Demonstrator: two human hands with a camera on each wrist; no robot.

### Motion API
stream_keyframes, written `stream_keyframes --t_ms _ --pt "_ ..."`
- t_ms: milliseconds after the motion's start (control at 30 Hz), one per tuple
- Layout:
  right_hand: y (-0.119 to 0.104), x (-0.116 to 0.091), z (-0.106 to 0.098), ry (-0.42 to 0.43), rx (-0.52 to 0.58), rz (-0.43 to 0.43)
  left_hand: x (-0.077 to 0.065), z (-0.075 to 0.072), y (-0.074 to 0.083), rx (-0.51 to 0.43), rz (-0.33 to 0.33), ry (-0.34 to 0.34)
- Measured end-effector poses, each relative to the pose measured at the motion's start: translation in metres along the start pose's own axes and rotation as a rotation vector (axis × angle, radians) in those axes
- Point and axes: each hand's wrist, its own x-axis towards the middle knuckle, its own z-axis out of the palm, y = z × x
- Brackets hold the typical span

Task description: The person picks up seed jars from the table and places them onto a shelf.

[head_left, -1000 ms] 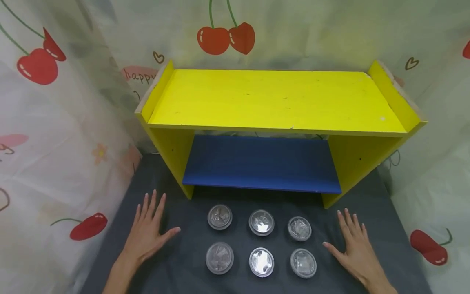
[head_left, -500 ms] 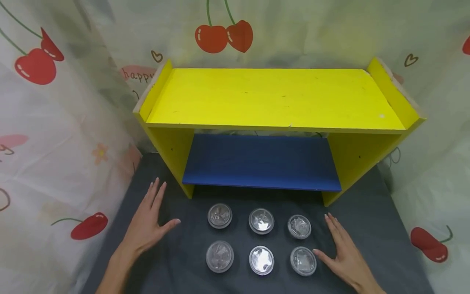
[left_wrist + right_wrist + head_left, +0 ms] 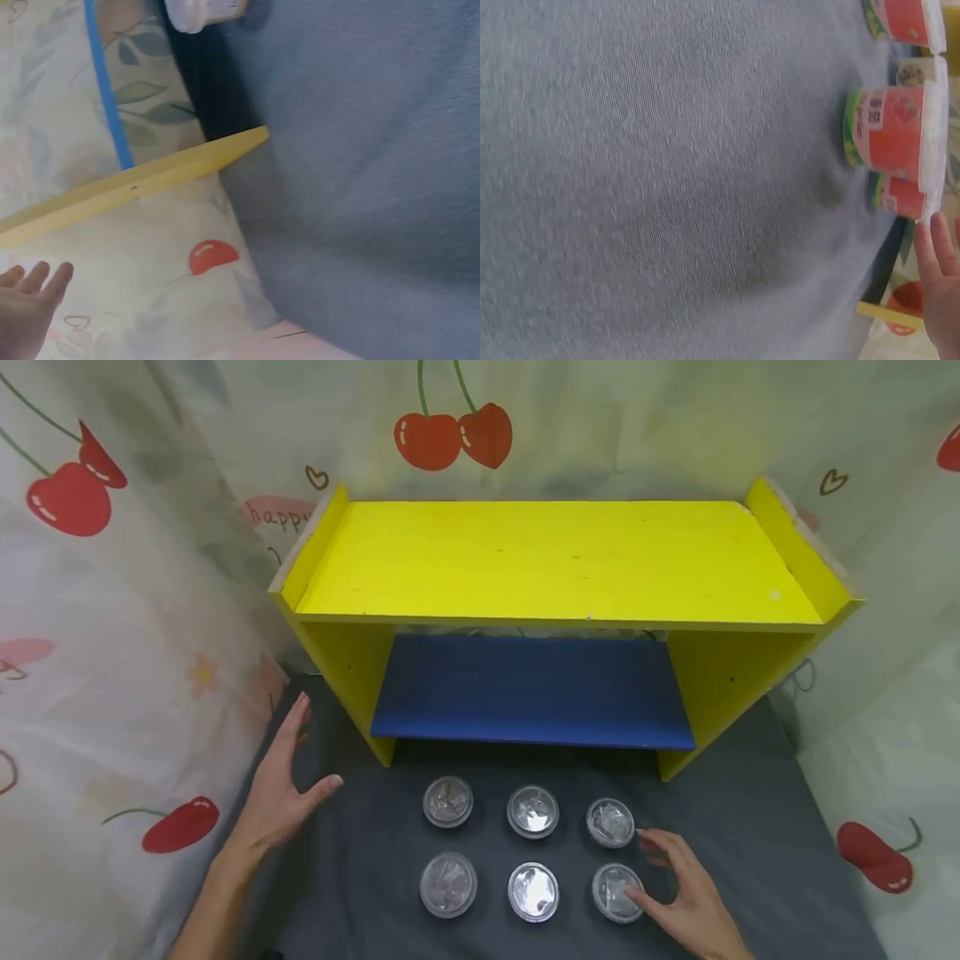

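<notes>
tubs [image 3: 533, 892]: six, at six o'clock!
shelf unit [image 3: 555, 560]: one, twelve o'clock
left hand [image 3: 277, 793]: wide, eight o'clock
right hand [image 3: 692, 897]: wide, four-thirty, thumb over one tub!

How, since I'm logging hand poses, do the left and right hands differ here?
Position: the left hand is well apart from the tubs, while the right hand is close beside them, its thumb overlapping the front-right tub in the head view; contact is unclear.
Direction: there, the left hand's fingers point toward the far side; the right hand's slant left toward the tubs.
Shared: both thumbs stand apart from the fingers.
</notes>
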Motion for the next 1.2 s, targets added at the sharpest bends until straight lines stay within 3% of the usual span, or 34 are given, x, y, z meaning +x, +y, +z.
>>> stream_keyframes --t_ms 100,200,400,533,667,900,1200 --pt "-0.003 -0.002 0.006 -0.008 0.061 0.017 0.007 -0.007 0.004 -0.098 0.017 0.02" --pt "-0.004 -0.002 0.009 -0.018 0.09 0.032 0.013 -0.013 0.011 -0.19 -0.008 0.019" --pt "-0.005 0.0 0.01 -0.049 0.117 -0.012 0.031 -0.025 0.024 -0.373 0.033 0.029" --pt "-0.005 -0.002 0.012 -0.051 0.127 -0.028 0.043 -0.033 0.034 -0.392 0.074 0.032" --pt "-0.003 -0.007 0.014 -0.026 0.106 -0.001 0.055 -0.04 0.045 -0.374 0.074 0.039" --pt "0.001 -0.014 0.025 -0.06 0.172 0.055 0.07 -0.05 0.057 -0.538 0.075 0.037" --pt "0.0 -0.018 0.032 -0.156 0.076 0.254 0.082 -0.057 0.065 -0.562 0.109 0.041"
